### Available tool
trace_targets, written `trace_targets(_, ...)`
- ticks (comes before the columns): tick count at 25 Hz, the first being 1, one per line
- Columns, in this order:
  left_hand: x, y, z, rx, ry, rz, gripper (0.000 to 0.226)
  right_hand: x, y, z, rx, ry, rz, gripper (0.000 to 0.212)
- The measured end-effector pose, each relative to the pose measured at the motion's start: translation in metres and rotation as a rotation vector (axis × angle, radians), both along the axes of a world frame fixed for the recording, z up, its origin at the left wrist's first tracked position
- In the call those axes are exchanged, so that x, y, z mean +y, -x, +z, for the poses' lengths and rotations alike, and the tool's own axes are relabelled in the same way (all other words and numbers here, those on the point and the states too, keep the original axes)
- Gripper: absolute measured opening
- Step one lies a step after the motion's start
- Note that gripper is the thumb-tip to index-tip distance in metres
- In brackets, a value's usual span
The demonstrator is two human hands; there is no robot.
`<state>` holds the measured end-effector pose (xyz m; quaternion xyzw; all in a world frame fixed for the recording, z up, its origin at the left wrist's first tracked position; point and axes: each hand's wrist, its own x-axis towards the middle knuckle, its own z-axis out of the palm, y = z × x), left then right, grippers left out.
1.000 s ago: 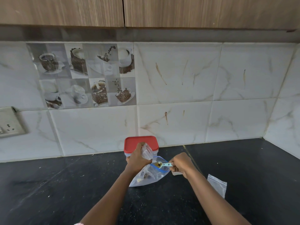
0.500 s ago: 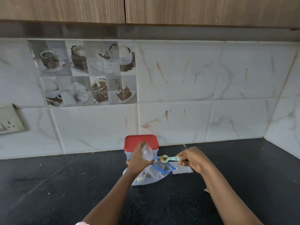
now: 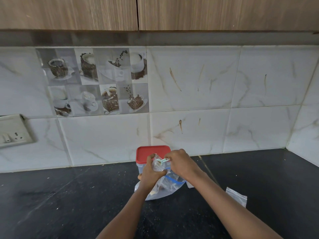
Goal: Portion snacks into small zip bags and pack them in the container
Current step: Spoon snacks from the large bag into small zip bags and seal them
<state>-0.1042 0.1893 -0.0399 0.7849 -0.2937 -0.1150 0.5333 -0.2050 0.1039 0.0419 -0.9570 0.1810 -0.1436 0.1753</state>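
Observation:
My left hand point(image 3: 151, 173) grips a small clear zip bag point(image 3: 159, 165) upright, its mouth facing up. My right hand point(image 3: 181, 163) pinches the handle of a small teal measuring spoon point(image 3: 162, 161), whose bowl sits at the small bag's mouth. Below both hands lies a large clear bag with a blue zip point(image 3: 170, 186), snacks visible inside. Behind them stands a clear container with a red lid point(image 3: 151, 152), lid on.
An empty small zip bag point(image 3: 236, 198) lies on the black counter point(image 3: 69, 204) to the right of my right forearm. Another clear bag corner point(image 3: 189, 185) peeks out beside the large bag. A tiled wall backs the counter, with a socket plate point(image 3: 13, 131) at far left.
My right hand lifted the spoon out of the large bag and moved it left and up to the mouth of the small bag held in my left hand.

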Motion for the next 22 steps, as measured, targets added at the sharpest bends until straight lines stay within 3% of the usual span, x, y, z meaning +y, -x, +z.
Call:
trace_targets(5, 0.001, -0.001, 0.001, 0.011, 0.009, -0.003, 0.074, -0.002, 0.008, -0.004, 0.118, 0.275, 0.185, 0.042)
trace_targets(8, -0.001, -0.002, 0.003, 0.005, 0.005, 0.009, 0.074, -0.005, 0.010, -0.004, -0.022, 0.161, 0.106, 0.044)
trace_targets(12, 0.002, 0.000, 0.007, -0.021, -0.047, 0.025, 0.074, -0.028, 0.024, 0.000, -0.220, -0.084, -0.187, 0.037)
trace_targets(14, 0.003, 0.000, 0.009, -0.050, -0.058, 0.042, 0.075, -0.033, 0.026, -0.008, -0.091, -0.039, -0.220, 0.035)
trace_targets(17, 0.003, -0.002, 0.010, -0.076, -0.066, 0.069, 0.065, -0.023, 0.010, -0.026, 0.170, 0.088, -0.079, 0.033)
trace_targets(22, 0.010, -0.009, 0.013, -0.055, -0.026, 0.076, 0.057, -0.020, -0.032, -0.043, 0.406, -0.041, 0.185, 0.028)
